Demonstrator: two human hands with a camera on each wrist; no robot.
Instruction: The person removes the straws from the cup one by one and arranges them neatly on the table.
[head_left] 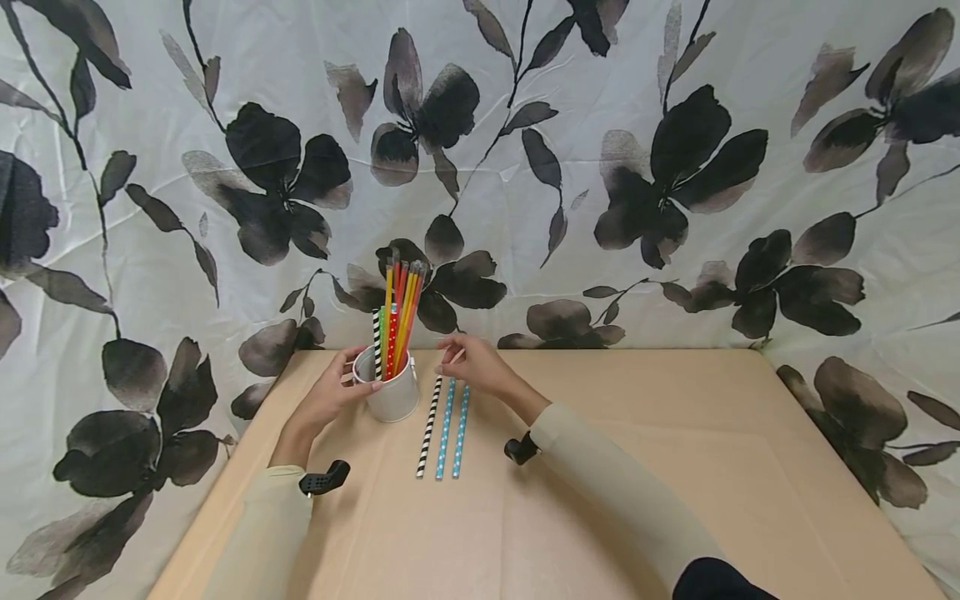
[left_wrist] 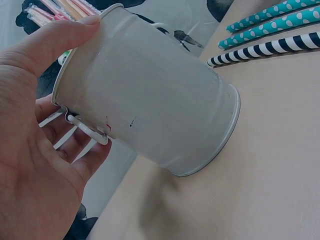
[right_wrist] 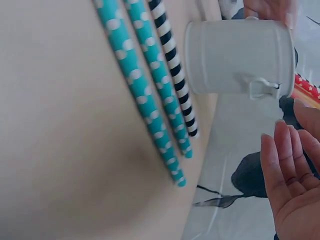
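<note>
While the smooth, cylindrical white bucket point(head_left: 396, 400) is pinched by the left hand point(head_left: 334, 393), the right hand point(head_left: 480, 365) is held loose-fingered

- The place looks like a small indoor filming corner, arranged around one tan table point(head_left: 712, 433); whether it belongs to a home or to an office, I cannot tell.
- A white floral cloth point(head_left: 570, 208), printed with dark grey flowers and leaves, hangs behind the far edge of the table and shows also beyond its left and right edges. Its creases are visible.
- Each wrist of the person wears a black wrist camera point(head_left: 325, 478), which suggests recording.
- Near the far left corner, a white metal pail point(head_left: 393, 402) with pencils point(head_left: 411, 304), beside a striped paper straw point(head_left: 430, 429) and two polka-dot paper straws point(head_left: 446, 429), suggests craft articles.
</note>
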